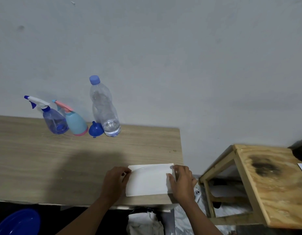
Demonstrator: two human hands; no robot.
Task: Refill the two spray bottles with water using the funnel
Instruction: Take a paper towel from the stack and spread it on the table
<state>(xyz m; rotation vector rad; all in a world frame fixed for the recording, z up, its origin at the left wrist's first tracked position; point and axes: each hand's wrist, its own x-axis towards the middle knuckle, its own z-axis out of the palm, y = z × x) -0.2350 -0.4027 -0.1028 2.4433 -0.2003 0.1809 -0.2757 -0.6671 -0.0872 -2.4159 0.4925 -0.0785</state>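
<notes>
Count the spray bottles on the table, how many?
2. The blue spray bottle stands at the far edge of the table; the teal spray bottle stands just right of it. None seem hidden.

Dim, cool indoor light casts a bluish grey over the wall (163, 48) and the table (36, 150). A broad, soft shadow (89, 165) lies on the wood ahead of my left hand (115, 180), putting the light behind and above me. The white sheet (148, 180) is the brightest patch, washed nearly flat. My right hand (182, 180) smears at the fingertips with motion blur. Small glints mark the base of the water bottle (104, 107). Wide-angle bend leans the blue spray bottle (55, 122) and the teal spray bottle (77, 124) leftward; the lower corners go soft and dark.
</notes>
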